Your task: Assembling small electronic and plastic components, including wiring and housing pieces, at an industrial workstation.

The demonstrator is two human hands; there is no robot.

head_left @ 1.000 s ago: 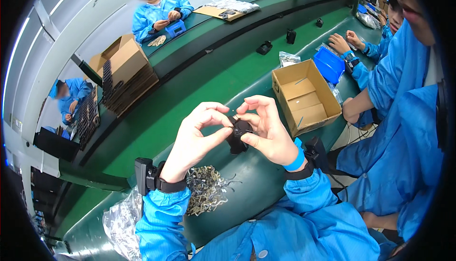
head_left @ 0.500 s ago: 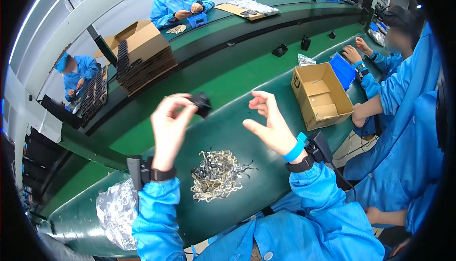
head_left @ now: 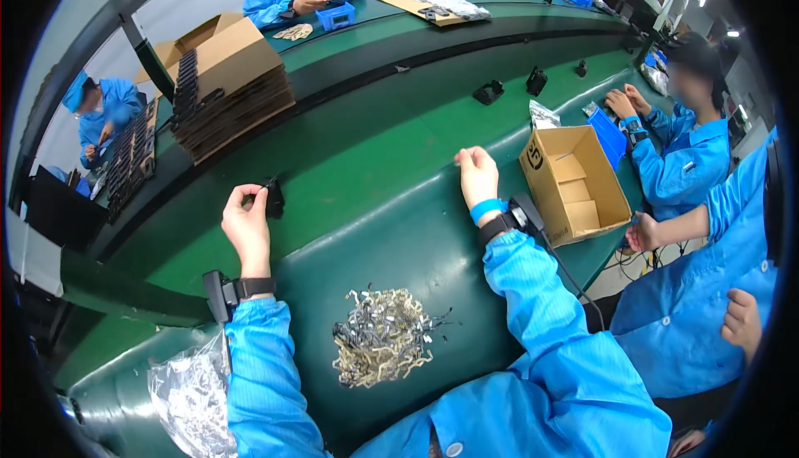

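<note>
Out over the green belt at centre left, my left hand (head_left: 247, 226) is pinched at a small black plastic part (head_left: 275, 200), which is at its fingertips. My right hand (head_left: 478, 178) is raised near the belt's edge, left of the cardboard box, with its fingers curled together; whatever it may hold is hidden. Between my forearms, a tangled pile of short cables (head_left: 384, 337), beige and black with small pale connectors, lies on the dark green worktop (head_left: 325, 262).
An open cardboard box (head_left: 574, 196) and a blue bin (head_left: 607, 136) stand right. A clear plastic bag (head_left: 191, 391) lies left of my left arm. Black parts (head_left: 488, 92) sit on the belt (head_left: 391, 143). Co-workers sit across and at right; stacked cardboard (head_left: 237, 96) stands far left.
My left hand has moved left and slightly down with the black part. My right hand has risen slightly, its fingers going from spread to curled. The view has shifted a little.
</note>
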